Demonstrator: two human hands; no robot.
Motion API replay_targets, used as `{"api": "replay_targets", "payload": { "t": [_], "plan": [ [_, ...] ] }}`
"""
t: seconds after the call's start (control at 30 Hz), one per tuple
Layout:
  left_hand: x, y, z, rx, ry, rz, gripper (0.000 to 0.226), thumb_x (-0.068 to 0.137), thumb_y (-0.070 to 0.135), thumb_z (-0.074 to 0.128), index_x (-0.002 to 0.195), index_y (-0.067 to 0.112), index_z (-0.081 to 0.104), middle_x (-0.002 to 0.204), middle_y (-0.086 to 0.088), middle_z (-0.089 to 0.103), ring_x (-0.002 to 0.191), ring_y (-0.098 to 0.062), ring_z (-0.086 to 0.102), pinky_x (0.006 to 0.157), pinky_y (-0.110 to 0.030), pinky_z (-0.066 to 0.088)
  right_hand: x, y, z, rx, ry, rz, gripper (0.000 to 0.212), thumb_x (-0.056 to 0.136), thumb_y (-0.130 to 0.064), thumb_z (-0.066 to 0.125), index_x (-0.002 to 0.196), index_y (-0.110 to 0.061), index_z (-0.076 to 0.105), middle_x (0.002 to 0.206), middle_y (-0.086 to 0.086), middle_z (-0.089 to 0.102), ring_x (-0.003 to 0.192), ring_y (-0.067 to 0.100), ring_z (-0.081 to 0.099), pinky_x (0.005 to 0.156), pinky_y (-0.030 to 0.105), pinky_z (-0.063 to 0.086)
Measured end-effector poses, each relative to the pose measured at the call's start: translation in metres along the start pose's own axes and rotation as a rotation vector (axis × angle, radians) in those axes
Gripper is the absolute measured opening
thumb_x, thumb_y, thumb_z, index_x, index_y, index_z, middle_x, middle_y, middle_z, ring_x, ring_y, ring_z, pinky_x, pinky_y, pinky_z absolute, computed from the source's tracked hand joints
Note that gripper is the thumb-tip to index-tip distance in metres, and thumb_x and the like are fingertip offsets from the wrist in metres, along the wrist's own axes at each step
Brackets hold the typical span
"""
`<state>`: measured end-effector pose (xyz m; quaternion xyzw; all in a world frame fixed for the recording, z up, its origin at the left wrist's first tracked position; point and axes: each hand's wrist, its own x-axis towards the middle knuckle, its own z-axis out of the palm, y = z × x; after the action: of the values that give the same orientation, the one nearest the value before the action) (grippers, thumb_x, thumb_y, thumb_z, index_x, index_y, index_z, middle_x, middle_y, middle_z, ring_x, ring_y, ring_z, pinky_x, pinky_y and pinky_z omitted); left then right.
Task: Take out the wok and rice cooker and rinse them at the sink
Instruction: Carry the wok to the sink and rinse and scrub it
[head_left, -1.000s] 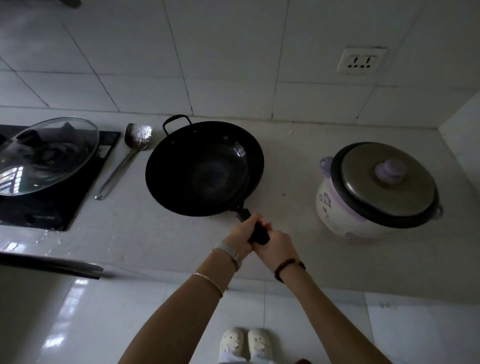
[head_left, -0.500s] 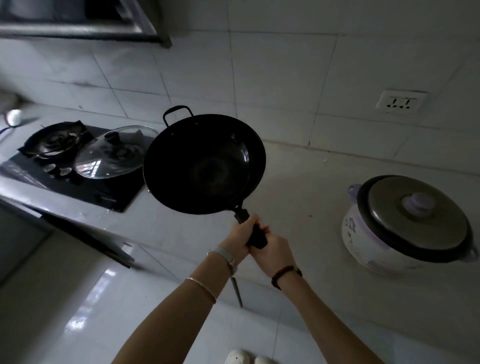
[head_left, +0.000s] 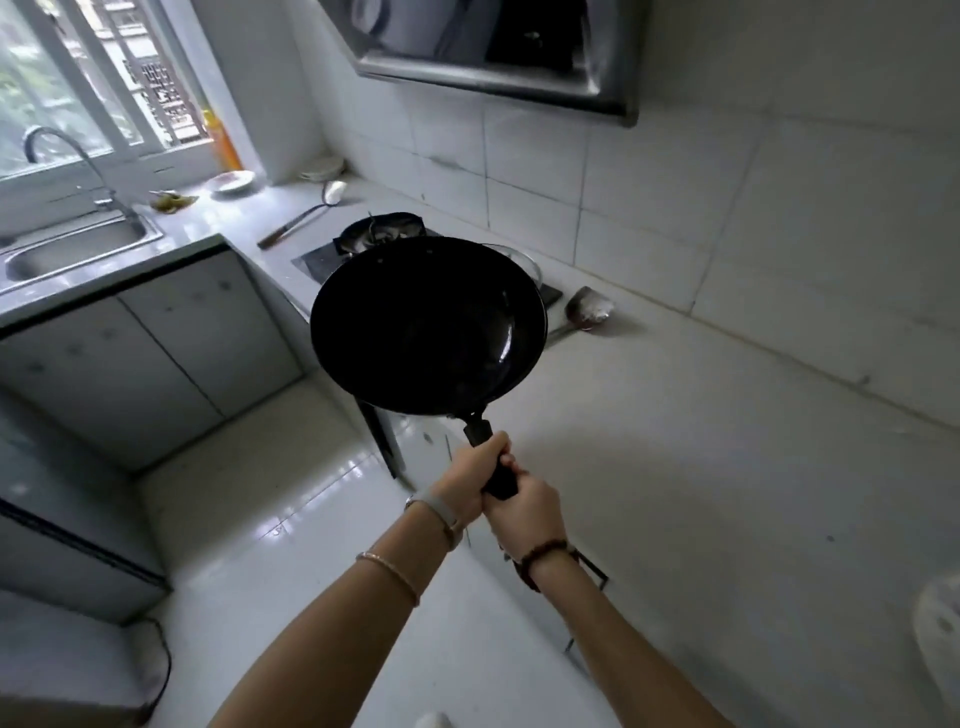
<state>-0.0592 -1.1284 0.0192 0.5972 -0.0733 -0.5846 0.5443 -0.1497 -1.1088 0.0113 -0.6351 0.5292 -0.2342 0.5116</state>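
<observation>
Wok (head_left: 428, 325) swung left and higher since 0.5 s ago, and the view turned with it, so the sink (head_left: 78, 249) is now in sight at far left. L-shaped counter (head_left: 727, 441) runs along tiled wall and round under window (head_left: 62, 78). Range hood (head_left: 493, 57) overhead. Cabinet doors (head_left: 156, 353) below sink, curved tap (head_left: 57, 150) above it. Wok is in the air, clear of counter, bowl facing camera, in front of gas stove (head_left: 382, 234) and hiding most of glass lid (head_left: 522, 260). Metal spatula (head_left: 587, 312) lies on counter just right of wok. Ladle (head_left: 311, 213) on counter beyond stove. Left hand (head_left: 470, 480) wrapped round black handle (head_left: 480, 431), the upper grip; right hand (head_left: 524, 506) grips the handle end just below, hands touching. Small plate (head_left: 234, 182) and orange bottle (head_left: 223, 145) by window. Pale blurred shape (head_left: 940, 644) at right edge, cannot tell what
</observation>
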Motion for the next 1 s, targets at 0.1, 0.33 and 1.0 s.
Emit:
{"api": "replay_targets", "payload": {
  "t": [0.1,0.33,1.0],
  "plan": [
    [0.001,0.021,-0.047,-0.043,0.061,0.029,0.028,0.089,0.004,0.051,0.062,0.011,0.047,0.046,0.001,0.043,0.051,-0.016,0.045,0.072,-0.034,0.049,0.004,-0.022,0.042,-0.032,-0.073,-0.032,0.011,0.086,-0.026,0.062,0.093,-0.017,0.065,0.067,-0.003,0.064,0.055,0.010,0.059,0.044,0.018,0.041],
    [0.008,0.071,-0.168,-0.176,0.133,0.091,0.031,0.093,0.010,0.050,0.062,0.013,0.045,0.047,0.002,0.044,0.050,-0.013,0.046,0.059,-0.026,0.047,0.018,-0.074,0.154,-0.073,-0.205,-0.064,0.014,0.083,-0.026,0.064,0.090,-0.014,0.067,0.069,0.005,0.067,0.054,0.016,0.061,0.045,0.025,0.049],
    [0.026,0.178,-0.396,-0.479,0.340,0.237,0.028,0.095,0.008,0.048,0.068,0.011,0.044,0.044,0.003,0.040,0.039,-0.010,0.041,0.055,-0.024,0.042,0.054,-0.185,0.376,-0.072,-0.502,-0.165,0.012,0.077,-0.021,0.061,0.074,-0.010,0.064,0.060,0.012,0.060,0.040,0.024,0.055,0.036,0.022,0.040]
  ]
}}
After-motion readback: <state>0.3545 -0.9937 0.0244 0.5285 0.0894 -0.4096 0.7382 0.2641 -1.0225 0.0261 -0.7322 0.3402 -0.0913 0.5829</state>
